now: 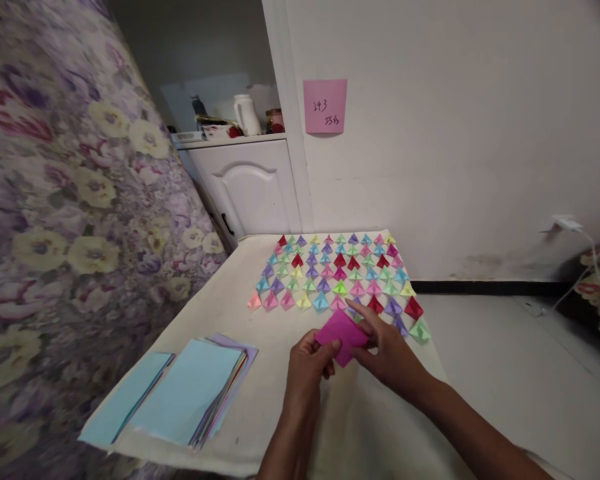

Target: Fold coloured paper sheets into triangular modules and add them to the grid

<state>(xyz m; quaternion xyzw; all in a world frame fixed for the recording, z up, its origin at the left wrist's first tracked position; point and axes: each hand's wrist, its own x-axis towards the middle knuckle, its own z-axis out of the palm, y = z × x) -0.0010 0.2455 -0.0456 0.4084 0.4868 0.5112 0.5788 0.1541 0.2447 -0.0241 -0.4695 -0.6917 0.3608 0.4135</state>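
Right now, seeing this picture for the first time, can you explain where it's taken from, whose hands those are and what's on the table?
There is no machine here: a person wears a camera on the head, so the single picture looks forward and down at their own bare hands. The left hand and the right hand together hold a magenta paper. Under them is a table with a cream cover. On it lie rows of small folded paper shapes in many colours, and nearer, to the left, stacks of flat paper sheets, light blue on top. A pink note sticks to the wall.
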